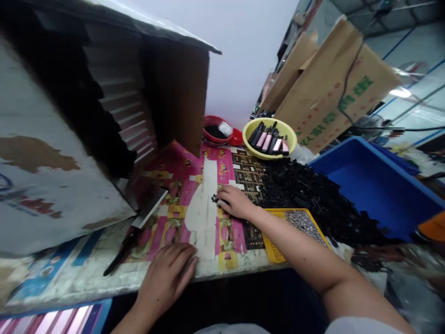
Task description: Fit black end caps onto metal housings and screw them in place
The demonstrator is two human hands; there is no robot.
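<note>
The right hand point(236, 202) lies on the desk's pink patterned covering point(181, 162), its fingers point(222, 194) at a few small black plastic parts point(214, 199). The left hand point(167, 278) rests at the desk's near edge. To the right, a heap of black parts point(313, 199) lies between a yellow tray point(274, 246) of metal bits and a blue plastic crate point(361, 185). Farther off, a yellow bowl point(255, 148) holds black-and-pink tubes point(267, 139).

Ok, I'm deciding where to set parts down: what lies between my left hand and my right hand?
In the head view, a torn white paper patch on the pink printed table covering lies between the left hand and the right hand.
</note>
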